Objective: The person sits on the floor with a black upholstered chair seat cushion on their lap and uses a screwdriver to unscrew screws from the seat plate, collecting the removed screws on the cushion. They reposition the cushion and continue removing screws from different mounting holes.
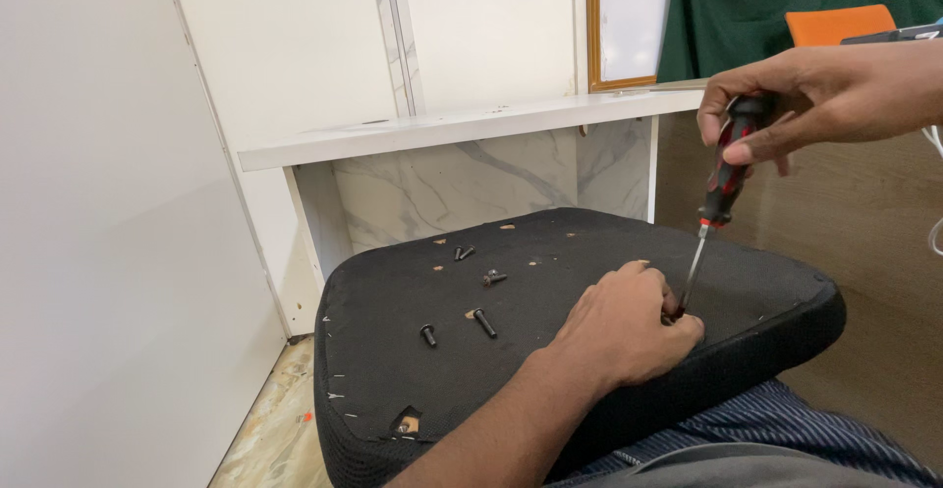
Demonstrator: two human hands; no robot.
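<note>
White-panelled corner, marble-look back wall under a white shelf (442,130); wooden-framed board and green cloth behind. No surface in use: the work rests on the person's lap.

Right hand (815,105): fingers wrapped around the top of the red-and-black screwdriver (722,179), held nearly upright, slightly tilted, shaft running down to the left hand. Left hand (629,326): fingers bunched at the driver's tip, pinching something small there; what it is, most likely a screw, is hidden by the fingers. The hand rests on the black seat cushion (550,252), underside up, propped across the striped trouser leg (786,429).

Outward on the cushion: loose black screws, two near the middle (484,323) (428,335), one further back (494,277), a small pair beyond that (463,252). Several open holes show pale wood through the fabric; one larger tear at the near left corner (407,423). Staples along the left edge. Floor at lower left is bare chipboard (275,419).

Notes on doing this well (judgement): keep the shaft in line with the hole, not leaning, so the tip stays seated. Left fingers should steady only the tip and clear away once the thread bites. Press down while turning; the cushion gives, so brace it firmly against the leg. Loose screws sit on a sloped face and could roll off if the seat tips.
</note>
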